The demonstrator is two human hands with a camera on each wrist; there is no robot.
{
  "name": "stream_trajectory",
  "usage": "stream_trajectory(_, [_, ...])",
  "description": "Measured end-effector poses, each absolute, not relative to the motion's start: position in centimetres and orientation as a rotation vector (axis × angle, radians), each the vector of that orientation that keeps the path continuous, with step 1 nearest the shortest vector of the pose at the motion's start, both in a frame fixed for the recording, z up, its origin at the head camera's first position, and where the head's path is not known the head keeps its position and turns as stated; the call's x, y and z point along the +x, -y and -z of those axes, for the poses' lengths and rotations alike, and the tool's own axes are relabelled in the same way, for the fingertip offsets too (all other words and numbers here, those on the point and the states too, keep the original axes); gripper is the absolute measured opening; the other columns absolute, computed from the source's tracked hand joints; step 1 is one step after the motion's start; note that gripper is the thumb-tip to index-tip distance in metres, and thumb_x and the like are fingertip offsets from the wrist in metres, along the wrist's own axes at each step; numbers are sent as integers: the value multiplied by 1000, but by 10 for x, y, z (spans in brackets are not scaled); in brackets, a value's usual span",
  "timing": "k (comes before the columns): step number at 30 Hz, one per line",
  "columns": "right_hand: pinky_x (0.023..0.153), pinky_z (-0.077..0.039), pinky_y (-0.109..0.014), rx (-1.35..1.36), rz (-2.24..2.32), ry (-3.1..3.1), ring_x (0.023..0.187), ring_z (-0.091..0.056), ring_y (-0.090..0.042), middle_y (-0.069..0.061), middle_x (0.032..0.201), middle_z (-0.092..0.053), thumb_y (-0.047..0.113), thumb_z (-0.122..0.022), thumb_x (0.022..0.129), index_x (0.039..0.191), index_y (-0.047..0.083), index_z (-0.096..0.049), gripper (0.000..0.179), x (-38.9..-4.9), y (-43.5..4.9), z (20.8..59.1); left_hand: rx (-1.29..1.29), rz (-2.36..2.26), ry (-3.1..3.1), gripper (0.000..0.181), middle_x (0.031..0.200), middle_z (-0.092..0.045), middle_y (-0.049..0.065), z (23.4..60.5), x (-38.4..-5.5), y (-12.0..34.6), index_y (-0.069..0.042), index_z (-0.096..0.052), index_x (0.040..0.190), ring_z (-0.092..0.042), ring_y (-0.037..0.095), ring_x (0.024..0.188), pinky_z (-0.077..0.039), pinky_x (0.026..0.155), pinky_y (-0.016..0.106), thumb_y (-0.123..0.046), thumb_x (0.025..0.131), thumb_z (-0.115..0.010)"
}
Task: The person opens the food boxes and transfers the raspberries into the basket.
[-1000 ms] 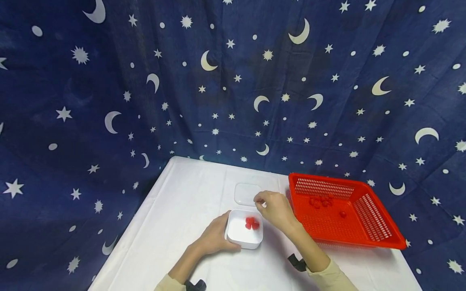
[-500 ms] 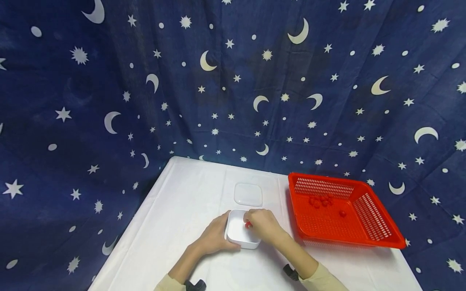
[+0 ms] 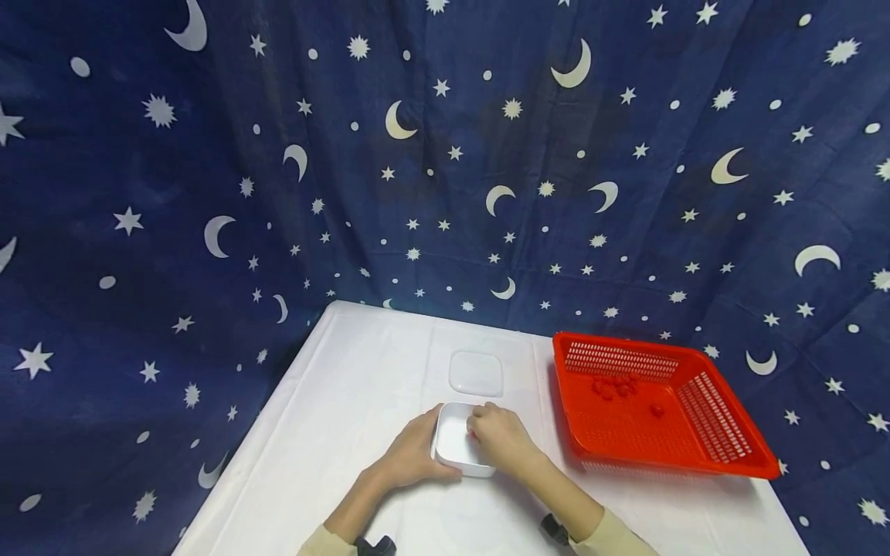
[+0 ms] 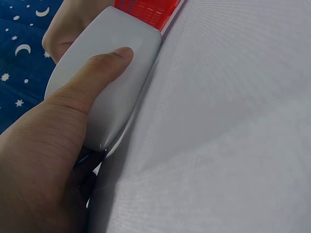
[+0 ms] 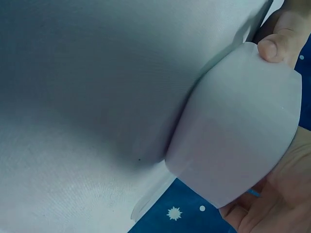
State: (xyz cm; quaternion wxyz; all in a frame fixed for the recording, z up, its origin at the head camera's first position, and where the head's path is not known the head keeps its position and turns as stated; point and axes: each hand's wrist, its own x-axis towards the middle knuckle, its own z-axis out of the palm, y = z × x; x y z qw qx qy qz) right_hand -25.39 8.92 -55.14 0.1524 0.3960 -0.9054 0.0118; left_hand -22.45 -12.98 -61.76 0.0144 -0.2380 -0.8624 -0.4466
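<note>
A square white box (image 3: 455, 440) stands on the table, its top open. My left hand (image 3: 410, 455) grips it from the left; in the left wrist view the thumb (image 4: 109, 65) lies along the box's white wall (image 4: 131, 34). My right hand (image 3: 504, 439) reaches over the right rim into the box with fingers curled down, pinching a small red piece (image 3: 473, 435) of which only a sliver shows. The rest of the box's right side is hidden under that hand. The right wrist view shows the box wall (image 5: 238, 121), with the right fingertips hidden behind it.
A clear, rounded-square lid (image 3: 476, 373) lies on the table just behind the box. To the right stands a red plastic basket (image 3: 591, 444) with several small red pieces (image 3: 614, 386) inside. A dark blue curtain (image 3: 445, 193) with moons and stars hangs behind the white table (image 3: 334, 409).
My right hand has come from beside the lid down and left into the box, over the red pieces there, and its fingers have closed in. My left hand keeps its hold on the box.
</note>
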Motion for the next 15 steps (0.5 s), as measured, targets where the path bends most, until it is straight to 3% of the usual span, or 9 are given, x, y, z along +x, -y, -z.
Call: stream_trajectory(15, [57, -51, -26, 1119, -79, 2585, 70, -54, -13, 4, 76, -57, 8, -86, 77, 79, 15, -70, 18, -252, -89, 557, -771, 1397, 2664, 114, 147, -55, -9, 620, -225, 130, -18, -35, 160, -56, 12, 129, -50, 109, 49, -62, 71, -90])
